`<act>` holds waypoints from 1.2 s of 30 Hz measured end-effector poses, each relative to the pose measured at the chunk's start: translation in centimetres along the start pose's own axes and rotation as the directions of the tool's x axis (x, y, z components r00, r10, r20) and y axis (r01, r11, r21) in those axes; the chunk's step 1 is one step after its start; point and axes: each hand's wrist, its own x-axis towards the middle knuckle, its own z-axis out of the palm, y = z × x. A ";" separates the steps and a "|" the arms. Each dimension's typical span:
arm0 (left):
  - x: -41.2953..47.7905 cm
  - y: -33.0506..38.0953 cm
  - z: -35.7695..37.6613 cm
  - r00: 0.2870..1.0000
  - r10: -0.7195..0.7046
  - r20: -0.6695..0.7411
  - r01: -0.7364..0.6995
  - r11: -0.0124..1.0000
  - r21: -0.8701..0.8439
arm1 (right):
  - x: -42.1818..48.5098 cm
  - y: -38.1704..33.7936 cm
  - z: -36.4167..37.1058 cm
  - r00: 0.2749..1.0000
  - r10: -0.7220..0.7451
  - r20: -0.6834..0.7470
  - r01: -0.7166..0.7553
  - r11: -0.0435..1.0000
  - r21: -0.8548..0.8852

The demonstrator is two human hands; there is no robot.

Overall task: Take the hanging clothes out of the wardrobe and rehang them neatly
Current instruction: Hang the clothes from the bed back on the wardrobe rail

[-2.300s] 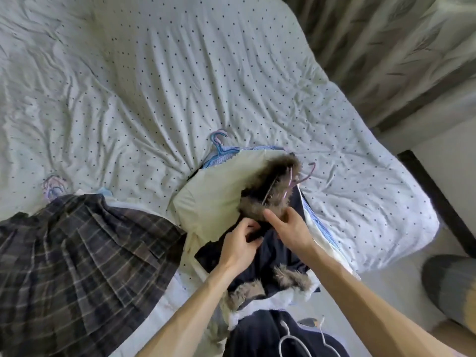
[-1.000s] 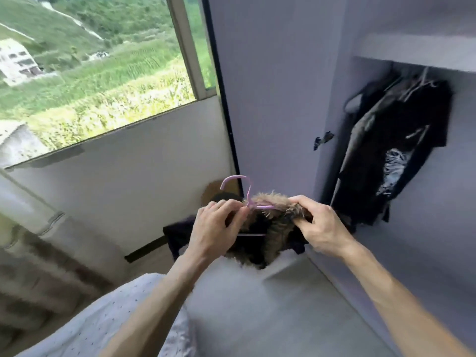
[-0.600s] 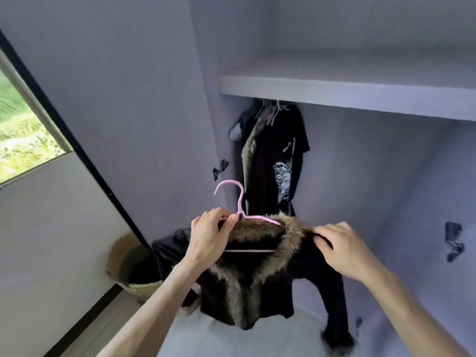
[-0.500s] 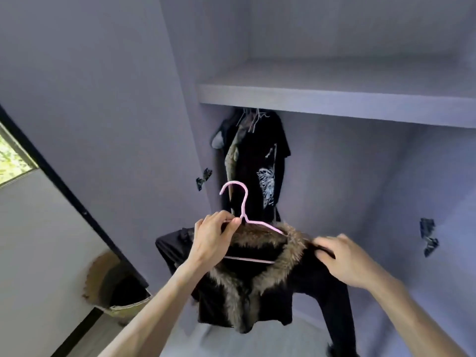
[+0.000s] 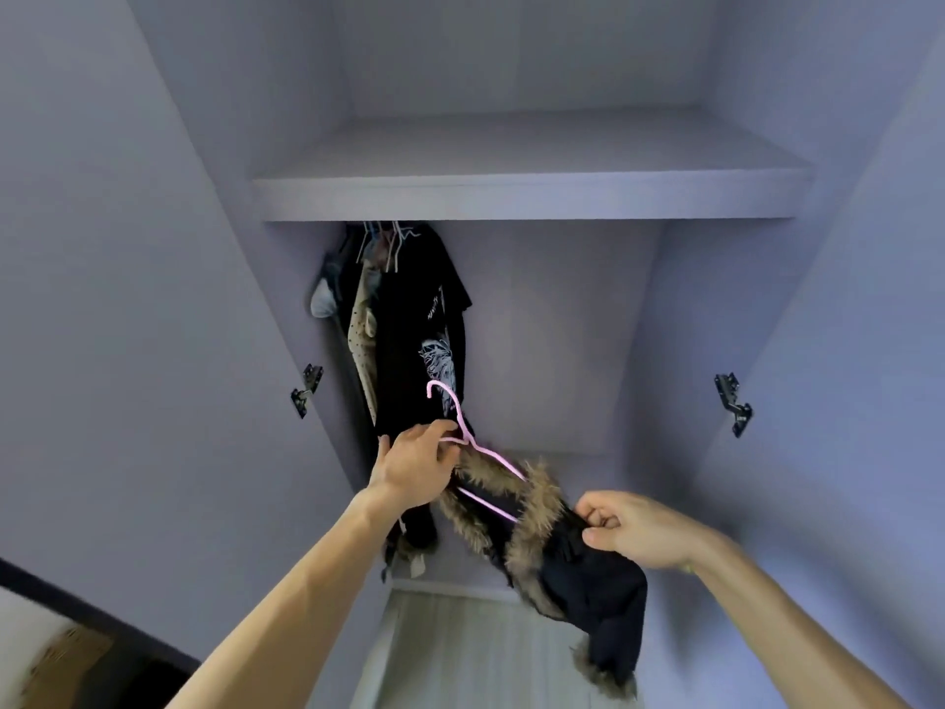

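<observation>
Clothes already hanging, a bunch of dark garments (image 5: 409, 319) on thin wire hangers, sit crowded at the left end under the pale lilac wardrobe shelf (image 5: 526, 197); the rail itself is hidden behind the shelf edge. My left hand (image 5: 417, 465) is closed around the neck of the thin pink wire hanger (image 5: 463, 427), fingers curled tight just below its hook, which points up and to the left in front of the hanging black printed top. Draped on that hanger is the dark jacket with the brown fur collar (image 5: 532, 519), held low and tilted, its right side sagging well below its left. My right hand (image 5: 634, 529) pinches the jacket's right shoulder fabric between thumb and bent fingers.

What worries me is that tilt: the right arm of the hanger looks only loosely seated under the fur, so lifting with the left hand alone could let the jacket slide off towards the floor. I also cannot see the rail, so I may fumble the hook against the shelf or snag it on the neighbouring hangers. The fur cuff (image 5: 606, 672) dangling at the bottom could catch as well.
</observation>
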 end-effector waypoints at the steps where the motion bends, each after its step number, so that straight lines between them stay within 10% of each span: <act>1: 0.3 -0.5 -0.6 0.999 -0.002 0.036 0.000 0.998 0.058 | 0.3 -0.3 0.5 1.000 0.016 0.009 -0.016 0.999 0.042; 11: 2.9 -8.0 -11.5 0.975 -0.043 -0.217 0.175 0.748 0.640 | 5.1 -2.8 3.3 0.991 0.124 -0.043 -0.091 0.888 0.450; 18: 4.0 -12.0 -20.2 0.791 0.184 -0.583 0.371 0.614 0.697 | 13.7 -6.4 1.7 0.965 0.163 -0.207 -0.007 0.800 0.600; 23: 3.4 -14.9 -20.9 0.810 0.223 -0.542 0.451 0.353 0.820 | 20.2 -10.0 -1.4 0.942 0.105 -0.318 0.118 0.784 0.609; 36: 4.7 -16.5 -20.7 0.705 0.417 -0.573 0.421 0.405 0.812 | 35.1 -17.3 -10.5 0.897 0.032 -0.440 0.224 0.826 0.517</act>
